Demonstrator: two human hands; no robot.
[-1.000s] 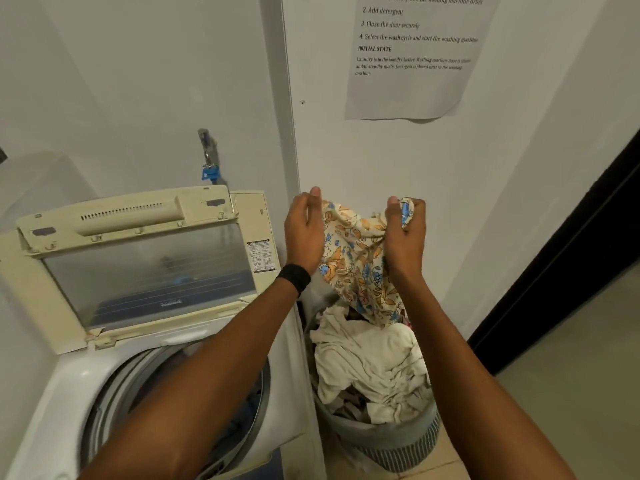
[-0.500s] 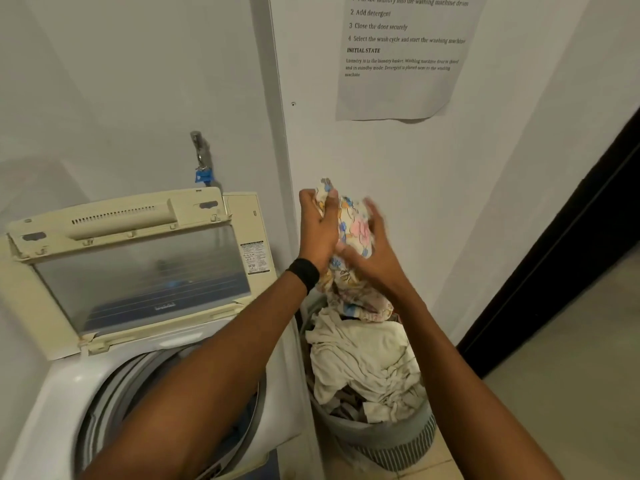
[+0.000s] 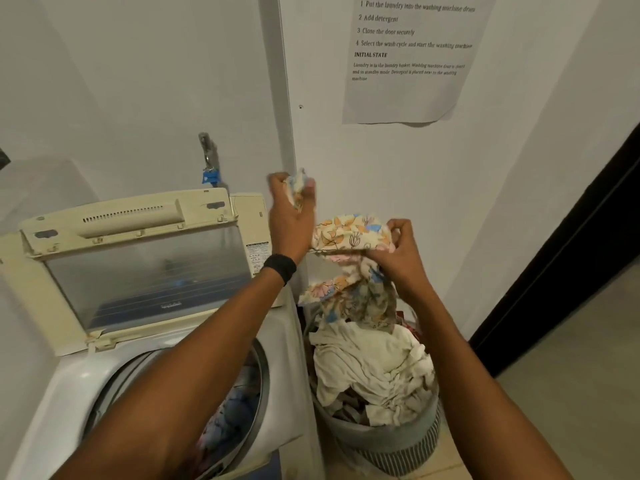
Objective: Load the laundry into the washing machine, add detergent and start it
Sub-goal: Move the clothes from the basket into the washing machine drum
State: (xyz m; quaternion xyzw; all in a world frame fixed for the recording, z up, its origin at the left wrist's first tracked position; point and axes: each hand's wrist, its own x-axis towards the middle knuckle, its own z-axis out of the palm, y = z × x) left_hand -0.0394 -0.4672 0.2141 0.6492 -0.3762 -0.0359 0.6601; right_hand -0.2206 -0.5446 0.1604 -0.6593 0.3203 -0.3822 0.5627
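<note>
One washer [image 3: 287, 368] stands on the left with its lid [image 3: 138, 268] raised, and some clothes [image 3: 235, 414] lie in the drum. One basket [image 3: 391, 441] sits just beside it on the floor, heaped with laundry with a white cloth [image 3: 374, 368] on top. Two hands hold one floral cloth [image 3: 349, 233] above the basket. The left hand [image 3: 292, 220], which has a black band [image 3: 280, 266] at the wrist, is the higher of the two, its fingers [image 3: 277, 180] curled tight round a bunched end. The right hand [image 3: 401, 258] is lower, its fingers [image 3: 398, 225] bent over and pinching a fold. The rest of the cloth hangs down to the heap. One printed sheet [image 3: 408, 91] and one tap [image 3: 207, 150] are on the wall.
</note>
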